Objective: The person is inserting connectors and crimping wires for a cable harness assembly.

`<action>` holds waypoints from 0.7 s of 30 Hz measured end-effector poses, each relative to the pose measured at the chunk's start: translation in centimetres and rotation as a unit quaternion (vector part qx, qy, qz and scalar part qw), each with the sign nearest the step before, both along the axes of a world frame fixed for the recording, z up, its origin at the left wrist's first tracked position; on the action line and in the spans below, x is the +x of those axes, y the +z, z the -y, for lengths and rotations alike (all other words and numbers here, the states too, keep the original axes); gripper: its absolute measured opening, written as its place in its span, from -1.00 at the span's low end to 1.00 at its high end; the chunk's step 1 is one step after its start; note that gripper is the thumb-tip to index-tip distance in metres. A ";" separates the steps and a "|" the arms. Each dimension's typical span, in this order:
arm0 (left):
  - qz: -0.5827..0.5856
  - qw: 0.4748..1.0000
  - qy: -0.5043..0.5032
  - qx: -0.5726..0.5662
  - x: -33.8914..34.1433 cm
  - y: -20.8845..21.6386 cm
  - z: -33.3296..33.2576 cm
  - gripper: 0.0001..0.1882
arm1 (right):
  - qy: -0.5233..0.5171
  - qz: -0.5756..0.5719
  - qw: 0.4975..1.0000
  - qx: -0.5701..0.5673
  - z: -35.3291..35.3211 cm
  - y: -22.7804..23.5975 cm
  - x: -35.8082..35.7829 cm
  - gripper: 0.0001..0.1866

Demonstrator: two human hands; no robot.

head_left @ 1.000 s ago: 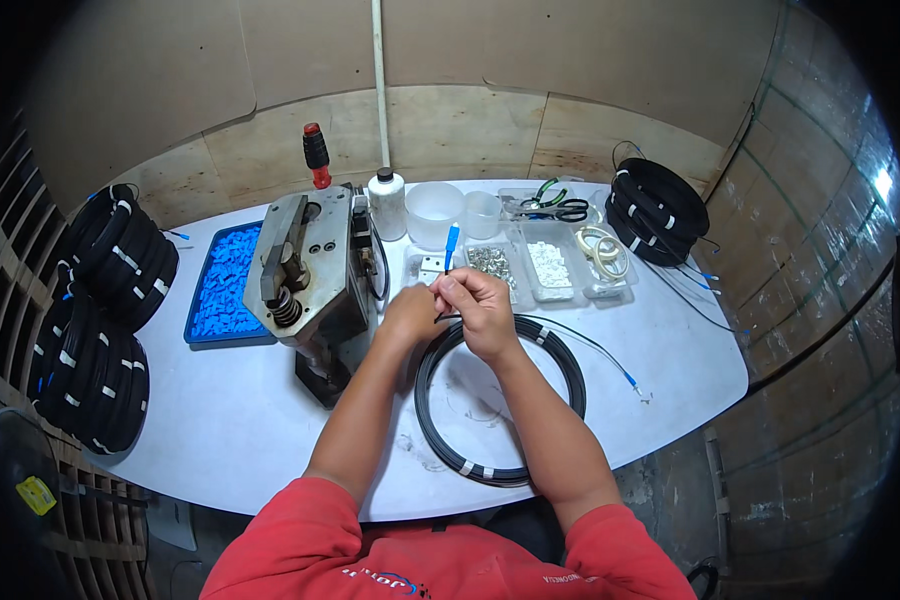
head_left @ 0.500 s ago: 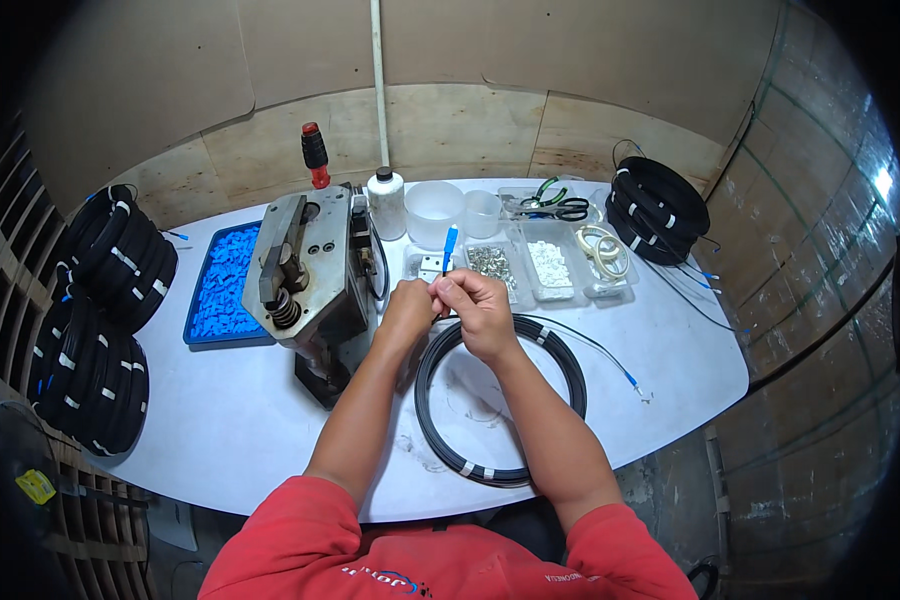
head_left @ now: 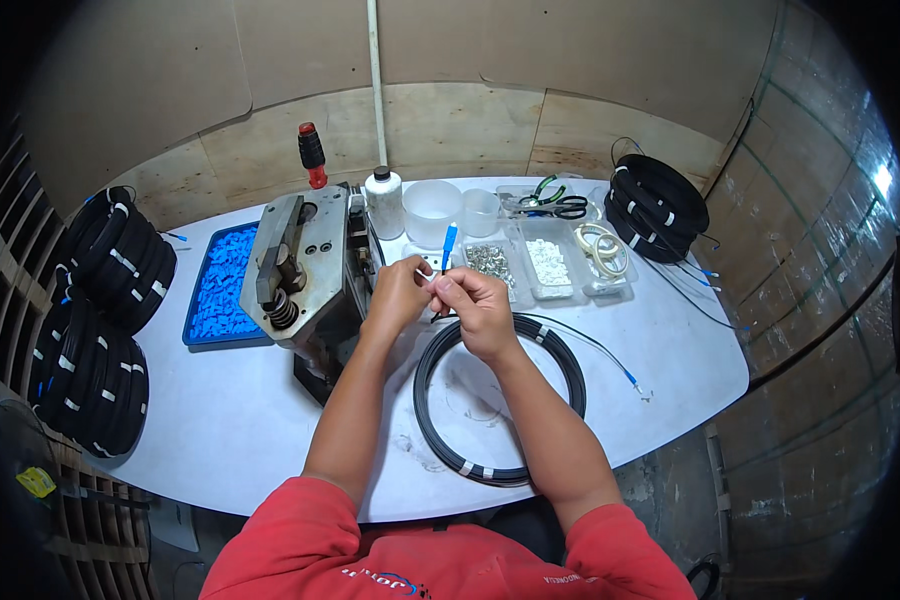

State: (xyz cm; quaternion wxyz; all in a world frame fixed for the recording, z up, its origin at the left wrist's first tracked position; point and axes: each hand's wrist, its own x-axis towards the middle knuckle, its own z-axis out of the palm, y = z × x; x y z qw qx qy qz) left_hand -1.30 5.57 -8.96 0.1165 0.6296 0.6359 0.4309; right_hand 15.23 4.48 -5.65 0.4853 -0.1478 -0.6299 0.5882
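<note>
My right hand (head_left: 478,308) is closed in a pinch around the end of a black cable, just below its blue connector (head_left: 450,240), which points up and away from me. Close beside it, my left hand (head_left: 400,296) has thumb and fingers pressed together near the cable end. A small whitish bit shows at the left fingertips, too small to name. Under my right wrist lies a coil of black cable (head_left: 423,400) bound with white tape. Its other end, with a blue and white connector (head_left: 633,381), stretches out to the right on the table.
A metal hand press (head_left: 315,260) stands left of my hands, beside a blue tray (head_left: 232,344) of small blue parts. Behind are a white bottle (head_left: 384,205), clear tubs (head_left: 433,214), bins of metal and white parts (head_left: 548,268), tape rolls (head_left: 600,250) and scissors (head_left: 568,207). Taped cable coils (head_left: 100,380) flank both sides.
My left hand has shifted slightly up, and its fingers have lifted a little from the right hand's. The right hand still holds the cable in nearly the same place.
</note>
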 end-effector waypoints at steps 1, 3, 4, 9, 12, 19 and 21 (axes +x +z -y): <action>0.026 1.000 -0.002 -0.007 0.1 0.4 0.1 -0.76 | -0.003 0.000 1.000 -0.003 0.0 0.0 0.0 -0.78; 0.096 0.995 -0.012 -0.012 -0.1 0.6 -0.2 -0.77 | -0.005 0.001 1.000 -0.006 0.0 0.1 0.0 -0.78; 0.165 0.986 -0.021 -0.016 -0.3 0.8 -0.2 -0.77 | -0.002 -0.002 1.000 -0.009 0.0 0.1 0.0 -0.78; 0.403 0.911 -0.076 0.039 0.2 3.3 0.5 -0.80 | -0.005 -0.005 1.000 -0.012 0.1 0.1 -0.1 -0.77; 0.504 0.854 -0.107 0.080 0.1 3.9 0.7 -0.75 | -0.014 0.008 1.000 -0.002 0.2 0.1 -0.1 -0.77; 0.593 0.785 -0.135 0.121 0.7 5.8 2.0 -0.74 | -0.006 0.034 0.999 0.006 0.6 0.2 -0.2 -0.76; 0.588 0.787 -0.150 0.111 0.4 5.7 1.9 -0.75 | 0.001 0.035 0.999 0.007 0.6 0.2 -0.3 -0.75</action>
